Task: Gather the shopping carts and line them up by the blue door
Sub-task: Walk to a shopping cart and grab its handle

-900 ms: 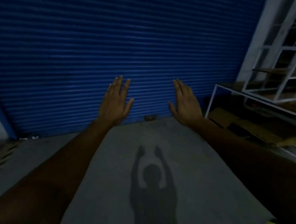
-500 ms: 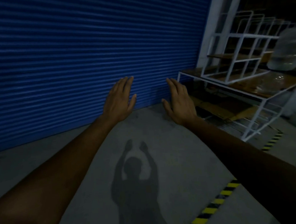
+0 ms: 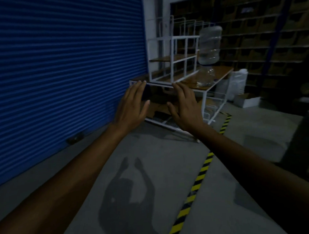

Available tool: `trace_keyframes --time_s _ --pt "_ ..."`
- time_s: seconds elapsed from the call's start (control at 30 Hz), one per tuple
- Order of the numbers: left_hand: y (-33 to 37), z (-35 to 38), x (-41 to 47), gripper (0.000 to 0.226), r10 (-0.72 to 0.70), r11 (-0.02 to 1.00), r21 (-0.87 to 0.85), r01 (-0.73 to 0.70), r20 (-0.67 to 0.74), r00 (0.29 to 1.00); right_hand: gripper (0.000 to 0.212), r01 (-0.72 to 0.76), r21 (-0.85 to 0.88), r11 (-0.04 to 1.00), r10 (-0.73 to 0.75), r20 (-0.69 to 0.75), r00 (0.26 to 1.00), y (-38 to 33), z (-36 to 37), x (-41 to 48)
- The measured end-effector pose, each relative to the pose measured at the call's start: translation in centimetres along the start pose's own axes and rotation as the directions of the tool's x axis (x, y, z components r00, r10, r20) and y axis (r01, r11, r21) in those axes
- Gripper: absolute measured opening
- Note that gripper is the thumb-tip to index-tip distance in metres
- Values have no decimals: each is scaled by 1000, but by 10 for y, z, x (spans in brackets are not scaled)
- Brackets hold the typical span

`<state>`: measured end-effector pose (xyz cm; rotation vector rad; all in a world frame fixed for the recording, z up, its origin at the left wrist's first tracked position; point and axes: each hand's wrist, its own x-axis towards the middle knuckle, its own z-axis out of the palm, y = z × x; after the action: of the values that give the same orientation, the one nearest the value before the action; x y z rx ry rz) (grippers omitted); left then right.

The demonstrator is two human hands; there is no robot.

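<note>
Reaching arms: both stretched out ahead of me toward 12 o'clock.
Left hand (image 3: 130,105): flat, fingers straight and close together, holding nothing. Its fingertips overlapped the cart's near top rail, and I could not tell whether they touched it.
Right hand (image 3: 185,107): flat too, thumb out toward 9 o'clock, empty.
Blue door (image 3: 66,76): a ribbed shutter that filled 9 to 11 o'clock.
Cart (image 3: 205,104): white-framed with wooden decks, at 12 to 1 o'clock, just beside the door's right edge and behind my hands.
Smaller white frame (image 3: 173,51): stood on the cart's top deck.
Water jug (image 3: 210,45): large and clear, at 1 o'clock above the deck.
Striped tape (image 3: 198,183): yellow and black, ran on the floor from 5 o'clock toward the cart's foot.
Shadow (image 3: 128,193): mine, at 6 o'clock, arms raised.
Shelving (image 3: 270,34): dark racks at 2 o'clock.
</note>
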<state>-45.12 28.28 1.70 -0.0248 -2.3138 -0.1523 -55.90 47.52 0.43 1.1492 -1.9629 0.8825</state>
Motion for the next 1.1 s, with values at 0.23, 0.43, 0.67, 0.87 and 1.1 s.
trace_keyframes --time_s 0.23,0.43,0.67,0.87,1.1 --pt "114 110 64 59 94 961 -251 -113 -88 992 58 -106 -86 991 98 -84 992 116 -79 -38" --pt "202 188 116 55 230 876 -403 -263 -130 964 56 -242 -243 939 207 -161 965 190 -147 -75" --pt "301 283 173 58 330 759 -556 -340 -122 936 57 -365 -415 833 289 -237 928 279 -216 -100" --pt "356 368 236 57 391 648 -652 -394 -160 906 60 -464 -500 731 360 -295 885 369 -236 -98" --pt "409 459 294 58 369 507 -804 -311 -124 921 57 -609 -506 610 437 -427 792 454 -247 -100"
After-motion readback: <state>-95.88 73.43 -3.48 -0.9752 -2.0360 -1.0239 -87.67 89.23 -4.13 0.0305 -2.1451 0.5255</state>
